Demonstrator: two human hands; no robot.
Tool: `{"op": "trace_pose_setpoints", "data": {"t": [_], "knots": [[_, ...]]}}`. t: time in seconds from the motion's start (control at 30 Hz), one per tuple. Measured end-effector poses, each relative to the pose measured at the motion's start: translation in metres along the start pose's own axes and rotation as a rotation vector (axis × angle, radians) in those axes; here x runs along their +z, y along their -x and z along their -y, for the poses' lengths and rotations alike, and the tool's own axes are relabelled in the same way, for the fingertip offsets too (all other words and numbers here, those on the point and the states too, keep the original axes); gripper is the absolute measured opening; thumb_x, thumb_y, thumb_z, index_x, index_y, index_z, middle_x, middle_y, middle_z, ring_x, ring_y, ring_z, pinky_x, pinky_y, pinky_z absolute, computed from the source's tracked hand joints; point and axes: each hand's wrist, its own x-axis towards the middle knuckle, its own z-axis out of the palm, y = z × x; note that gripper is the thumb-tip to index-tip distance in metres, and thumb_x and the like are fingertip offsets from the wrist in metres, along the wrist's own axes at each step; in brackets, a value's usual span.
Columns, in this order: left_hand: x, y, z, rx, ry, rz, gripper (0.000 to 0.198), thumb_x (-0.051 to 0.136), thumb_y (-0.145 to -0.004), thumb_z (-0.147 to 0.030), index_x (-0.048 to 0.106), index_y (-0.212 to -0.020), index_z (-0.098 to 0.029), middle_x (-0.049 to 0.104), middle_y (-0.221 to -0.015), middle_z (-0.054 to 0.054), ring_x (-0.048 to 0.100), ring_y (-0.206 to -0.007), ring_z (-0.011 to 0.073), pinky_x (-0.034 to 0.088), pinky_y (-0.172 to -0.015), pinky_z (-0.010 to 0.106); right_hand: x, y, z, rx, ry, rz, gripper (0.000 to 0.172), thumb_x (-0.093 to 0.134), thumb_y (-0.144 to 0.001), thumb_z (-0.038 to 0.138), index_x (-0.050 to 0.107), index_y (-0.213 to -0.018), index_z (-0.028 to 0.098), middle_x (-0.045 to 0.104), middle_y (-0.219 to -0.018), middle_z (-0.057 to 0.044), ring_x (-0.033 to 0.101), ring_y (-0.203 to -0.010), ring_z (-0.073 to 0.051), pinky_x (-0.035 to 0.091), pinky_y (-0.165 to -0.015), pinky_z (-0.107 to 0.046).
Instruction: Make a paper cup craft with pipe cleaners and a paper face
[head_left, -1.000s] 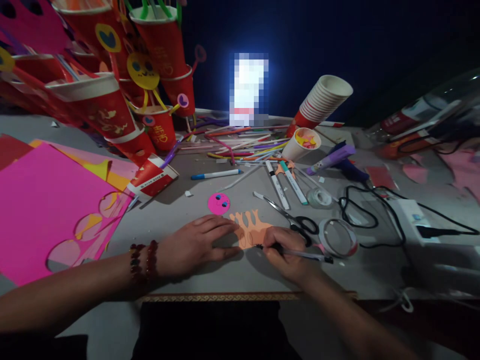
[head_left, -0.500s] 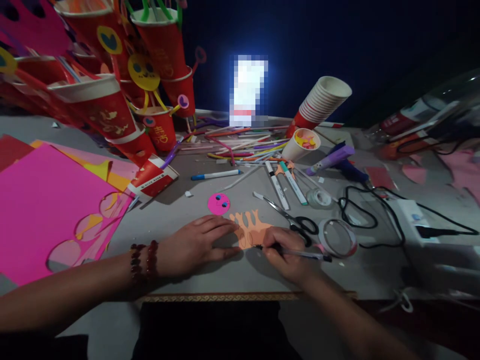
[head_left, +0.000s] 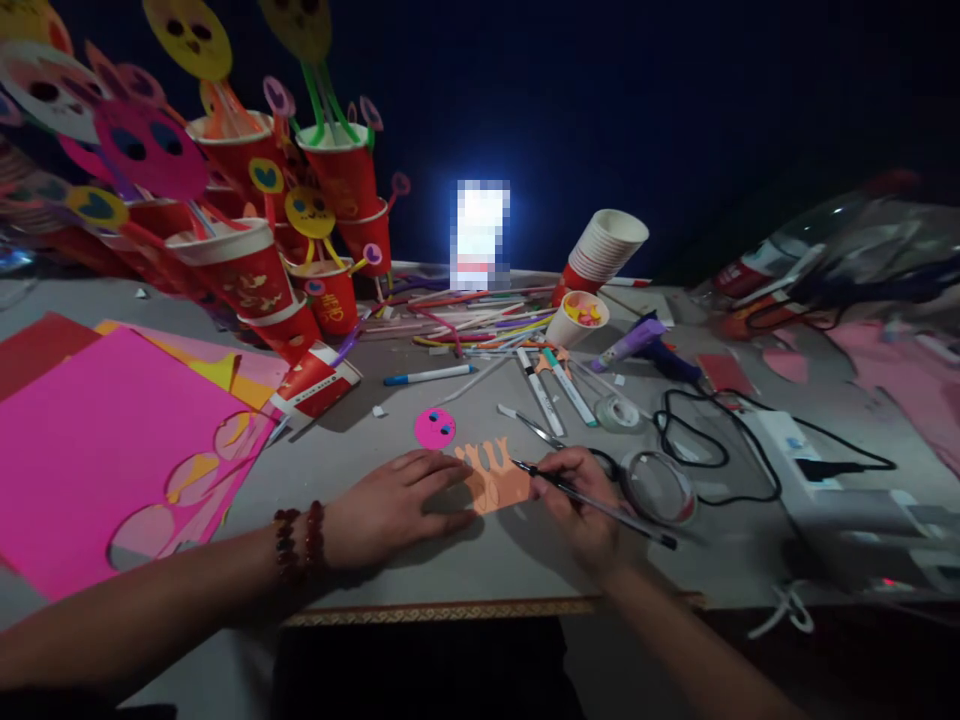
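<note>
My left hand (head_left: 397,505) lies flat on the table, fingers stretched out, its fingertips on the left edge of an orange paper piece (head_left: 506,490). That paper has a wavy cut upper edge and drawn oval outlines. In my right hand (head_left: 589,515) is a pen (head_left: 615,512), gripped near its tip, which points left over the upper right of the orange paper. Just beyond my left fingers lies a pink paper circle (head_left: 435,429) with a drawn face. Scissors (head_left: 536,428) rest behind my right hand, which partly hides their handles.
Markers (head_left: 540,390), a clear tape roll (head_left: 619,412) and a larger tape ring (head_left: 660,487) lie close by. Red cups with paper figures (head_left: 255,270) stand at left beside pink paper sheets (head_left: 112,450). A black cable (head_left: 724,465) runs at right.
My right hand has lifted the pen tip from the lower edge of the orange paper towards its upper right. My left hand stays on the paper. The camera view has tilted upward.
</note>
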Motion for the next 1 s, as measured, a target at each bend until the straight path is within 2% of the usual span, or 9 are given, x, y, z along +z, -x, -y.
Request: {"op": "trace_pose_setpoints", "data": {"t": [0.13,0.27,0.33,0.4,0.43,0.5,0.7,0.83,1.0], "knots": [[0.000,0.002,0.000,0.004,-0.007,0.009,0.037,0.054,-0.097,-0.026,0.052,-0.133,-0.031,0.047,-0.144,0.012,0.046,-0.130,0.0290,0.044,-0.103,0.049,-0.004,0.000,0.000,0.014,0.011,0.035,0.008,0.062,-0.085,0.027,0.057,-0.085,0.021,0.063,-0.063,0.001,0.060,-0.054,-0.016,0.047,-0.050,-0.025],[-0.007,0.001,-0.005,-0.041,0.051,-0.049,0.033,0.049,-0.097,-0.022,0.055,-0.129,-0.026,0.052,-0.138,0.012,0.048,-0.127,0.0272,0.045,-0.102,0.046,-0.009,0.002,0.011,-0.068,0.079,0.073,0.011,0.065,-0.085,0.029,0.061,-0.078,0.021,0.059,-0.065,0.001,0.055,-0.055,-0.014,0.044,-0.050,-0.024],[-0.014,-0.001,-0.010,-0.140,0.143,-0.090,0.030,0.043,-0.098,-0.019,0.054,-0.125,-0.021,0.062,-0.119,0.012,0.057,-0.111,0.0228,0.049,-0.093,0.038,-0.009,0.005,0.023,-0.089,0.060,0.150,0.011,0.064,-0.086,0.029,0.062,-0.079,0.021,0.059,-0.067,0.001,0.057,-0.057,-0.014,0.045,-0.052,-0.024],[-0.021,-0.003,-0.016,-0.280,0.290,-0.124,0.027,0.039,-0.099,-0.021,0.051,-0.123,-0.018,0.067,-0.097,0.007,0.062,-0.087,0.0178,0.051,-0.077,0.029,-0.006,0.010,0.036,-0.076,-0.008,0.258,0.011,0.060,-0.090,0.029,0.063,-0.083,0.021,0.061,-0.070,0.000,0.060,-0.061,-0.015,0.048,-0.056,-0.025],[-0.024,-0.004,-0.018,-0.332,0.369,-0.130,0.025,0.040,-0.099,-0.023,0.049,-0.122,-0.018,0.066,-0.091,0.005,0.062,-0.078,0.0163,0.050,-0.071,0.027,-0.004,0.012,0.042,-0.070,-0.051,0.297,0.012,0.057,-0.092,0.029,0.063,-0.086,0.021,0.063,-0.071,-0.001,0.062,-0.062,-0.015,0.049,-0.057,-0.025],[-0.029,-0.004,-0.022,-0.390,0.492,-0.126,0.024,0.041,-0.099,-0.028,0.046,-0.121,-0.019,0.066,-0.088,0.003,0.062,-0.073,0.0153,0.048,-0.066,0.024,0.003,0.016,0.052,-0.064,-0.111,0.341,0.014,0.054,-0.094,0.030,0.063,-0.089,0.020,0.065,-0.074,-0.002,0.064,-0.065,-0.016,0.050,-0.060,-0.026],[-0.037,-0.003,-0.030,-0.332,0.616,-0.095,0.019,0.045,-0.097,-0.027,0.045,-0.115,-0.021,0.068,-0.091,0.003,0.063,-0.079,0.0156,0.047,-0.070,0.024,0.023,0.017,0.064,-0.059,-0.180,0.319,0.014,0.054,-0.093,0.032,0.061,-0.091,0.020,0.065,-0.072,-0.001,0.061,-0.063,-0.015,0.047,-0.058,-0.025],[-0.040,-0.004,-0.034,-0.291,0.571,-0.088,0.025,0.047,-0.092,-0.020,0.043,-0.116,-0.020,0.069,-0.090,0.004,0.064,-0.076,0.0160,0.047,-0.068,0.024,0.030,0.022,0.065,-0.063,-0.178,0.355,0.014,0.055,-0.093,0.033,0.060,-0.091,0.020,0.065,-0.072,-0.001,0.060,-0.062,-0.015,0.046,-0.057,-0.025],[-0.039,-0.005,-0.046,-0.205,0.527,-0.085,0.027,0.047,-0.089,-0.020,0.043,-0.116,-0.021,0.067,-0.087,0.004,0.065,-0.076,0.0180,0.046,-0.066,0.025,0.036,0.035,0.063,-0.016,-0.236,0.382,0.020,0.054,-0.093,0.039,0.060,-0.090,0.021,0.063,-0.071,0.000,0.057,-0.061,-0.014,0.045,-0.057,-0.024]]}}
